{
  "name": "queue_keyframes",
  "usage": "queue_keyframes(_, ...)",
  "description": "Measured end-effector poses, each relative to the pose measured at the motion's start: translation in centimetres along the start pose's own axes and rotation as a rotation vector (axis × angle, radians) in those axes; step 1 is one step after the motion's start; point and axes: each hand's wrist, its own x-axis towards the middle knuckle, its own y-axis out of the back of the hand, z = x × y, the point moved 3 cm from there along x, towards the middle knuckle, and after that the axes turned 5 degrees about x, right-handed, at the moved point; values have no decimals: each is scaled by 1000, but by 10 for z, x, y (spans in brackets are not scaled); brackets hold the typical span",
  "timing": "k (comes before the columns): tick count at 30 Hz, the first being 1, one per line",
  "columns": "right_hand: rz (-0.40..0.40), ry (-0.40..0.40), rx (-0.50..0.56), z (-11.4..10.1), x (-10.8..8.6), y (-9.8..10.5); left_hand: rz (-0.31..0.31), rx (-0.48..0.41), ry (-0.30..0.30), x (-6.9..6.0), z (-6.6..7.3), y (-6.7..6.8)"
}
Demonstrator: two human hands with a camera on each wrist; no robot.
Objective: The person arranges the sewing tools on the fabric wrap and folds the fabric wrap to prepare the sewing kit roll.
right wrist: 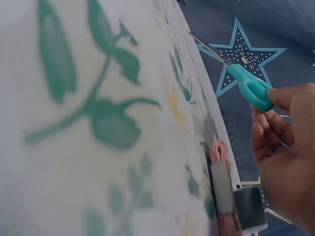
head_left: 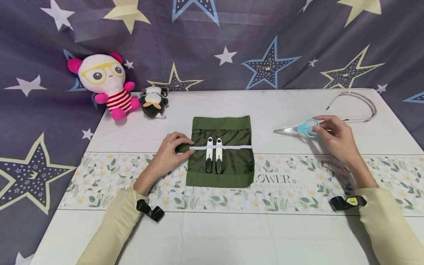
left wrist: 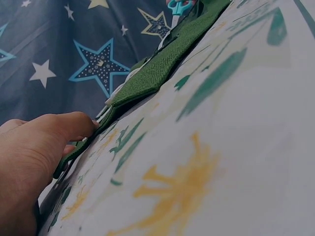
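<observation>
A dark green fabric roll pouch lies unfolded on the table, a white elastic band running across its middle. Two slim white tools with black ends sit side by side under the band; their exact kind is unclear. At the pouch's left edge, my left hand pinches the fabric and a short green tab between thumb and fingers. Over on the right, my right hand holds scissors by their light blue handle. The blades point left, towards the pouch, and appear closed.
A pink-and-white plush toy and a small penguin plush sit at the back left. Behind my right hand lies a headband. Below that hand is a small pinkish object. A flowered strip crosses the table.
</observation>
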Motion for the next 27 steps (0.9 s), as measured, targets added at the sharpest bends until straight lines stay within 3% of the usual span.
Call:
queue_keyframes(9, -8, 31, 4, -5, 6, -11, -2, 0, -2, -1, -1, -1)
queue_keyframes(27, -77, 89, 157, -15, 21, -35, 11, 2, -14, 0, -1, -1)
